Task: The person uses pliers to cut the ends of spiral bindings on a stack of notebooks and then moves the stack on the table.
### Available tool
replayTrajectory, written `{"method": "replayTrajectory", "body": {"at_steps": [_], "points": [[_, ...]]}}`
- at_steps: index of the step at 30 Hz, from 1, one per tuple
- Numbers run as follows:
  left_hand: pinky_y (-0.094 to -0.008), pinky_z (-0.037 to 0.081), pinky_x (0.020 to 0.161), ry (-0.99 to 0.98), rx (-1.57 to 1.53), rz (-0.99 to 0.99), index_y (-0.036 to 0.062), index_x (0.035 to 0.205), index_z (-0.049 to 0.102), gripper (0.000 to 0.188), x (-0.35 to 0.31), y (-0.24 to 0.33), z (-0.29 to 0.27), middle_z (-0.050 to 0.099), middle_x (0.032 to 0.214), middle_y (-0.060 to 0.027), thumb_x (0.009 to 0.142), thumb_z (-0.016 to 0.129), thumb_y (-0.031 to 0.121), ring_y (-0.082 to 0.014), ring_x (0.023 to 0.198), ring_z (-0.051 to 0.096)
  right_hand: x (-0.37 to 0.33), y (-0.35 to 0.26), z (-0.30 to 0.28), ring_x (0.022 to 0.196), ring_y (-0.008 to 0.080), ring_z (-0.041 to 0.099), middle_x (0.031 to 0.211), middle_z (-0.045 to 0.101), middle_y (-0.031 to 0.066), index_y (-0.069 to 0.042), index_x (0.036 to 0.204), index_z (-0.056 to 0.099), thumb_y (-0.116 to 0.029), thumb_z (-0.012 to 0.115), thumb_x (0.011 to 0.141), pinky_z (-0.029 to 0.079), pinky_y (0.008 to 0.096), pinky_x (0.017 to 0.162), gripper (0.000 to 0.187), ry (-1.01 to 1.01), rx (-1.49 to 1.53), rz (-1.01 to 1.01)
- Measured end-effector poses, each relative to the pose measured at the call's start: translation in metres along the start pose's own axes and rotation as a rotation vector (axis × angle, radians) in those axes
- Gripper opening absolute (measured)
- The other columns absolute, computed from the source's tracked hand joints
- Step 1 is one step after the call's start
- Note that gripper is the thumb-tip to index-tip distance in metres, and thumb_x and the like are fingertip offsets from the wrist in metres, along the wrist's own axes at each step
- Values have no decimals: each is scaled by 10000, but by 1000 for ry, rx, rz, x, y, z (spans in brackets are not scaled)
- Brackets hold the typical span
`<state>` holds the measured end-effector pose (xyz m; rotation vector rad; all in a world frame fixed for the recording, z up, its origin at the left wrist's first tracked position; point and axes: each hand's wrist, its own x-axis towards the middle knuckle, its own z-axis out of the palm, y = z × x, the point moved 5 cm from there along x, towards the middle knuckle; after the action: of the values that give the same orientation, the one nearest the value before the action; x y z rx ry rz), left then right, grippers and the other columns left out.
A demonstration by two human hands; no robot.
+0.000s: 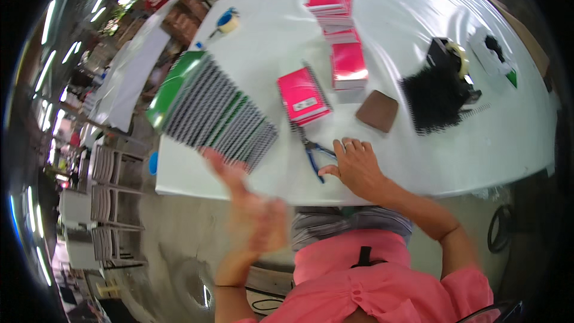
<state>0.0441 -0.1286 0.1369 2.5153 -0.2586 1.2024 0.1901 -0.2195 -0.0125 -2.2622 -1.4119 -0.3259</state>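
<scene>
My left hand [254, 212] is raised in front of the table's near edge, close to the lower end of a slanting row of spiral-bound notebooks [215, 110] with green covers. It is blurred by motion, but its fingers look stretched out and I see nothing in them. Palm down, my right hand [359, 167] rests at the near edge with its fingers apart. Its thumb and fingertips lie beside the blue handles of a pair of pliers [312, 152]. Just beyond the pliers is a pink spiral notebook [302, 96], lying on the table.
Stacked pink booklets [348, 63] run toward the far side of the white table [263, 42]. A brown pad [378, 110] lies right of centre, near a pile of black spiral coils [430, 101] and a tape dispenser [457, 60]. Blue tape [227, 21] sits far left.
</scene>
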Motion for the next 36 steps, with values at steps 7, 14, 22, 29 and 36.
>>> {"method": "replayTrajectory", "body": {"at_steps": [7,14,22,29,36], "points": [[-410,109,1131,600,84,-235,-22,1408,299,497,14,-66,-123,251,1494,-154,947,444,95,-264,1404,164,23,-38,32,988,272,507,1064,515,172,65,1141,504,-315,731,718,447,374,772,612,-26,-229,17],[-394,53,1139,96,61,-126,17,1295,505,434,62,-158,-149,384,1431,-137,989,343,280,-255,1386,235,-1,-67,19,1049,300,517,1176,496,212,80,1154,496,-217,695,701,463,384,806,577,-20,-281,-180],[-550,36,1103,-426,303,-249,292,1341,470,492,113,-218,-105,281,1481,-153,960,244,505,-426,1390,72,-7,-45,49,1084,331,504,1174,515,220,25,1151,518,-131,593,769,394,448,914,420,-38,-296,-155],[-422,146,1130,-657,304,-382,146,1377,426,601,94,-214,-81,291,1477,-146,936,344,545,-304,1384,226,-6,-40,14,1044,283,484,1086,545,176,62,1083,545,-115,619,735,366,440,864,397,43,-152,-219],[-352,269,1078,-589,103,-451,171,1393,401,578,98,-199,-74,301,1474,-146,932,391,520,-307,1326,348,7,-30,36,1023,277,492,1086,547,144,3,1123,574,-217,663,765,374,484,883,430,-143,-396,-232]]}}
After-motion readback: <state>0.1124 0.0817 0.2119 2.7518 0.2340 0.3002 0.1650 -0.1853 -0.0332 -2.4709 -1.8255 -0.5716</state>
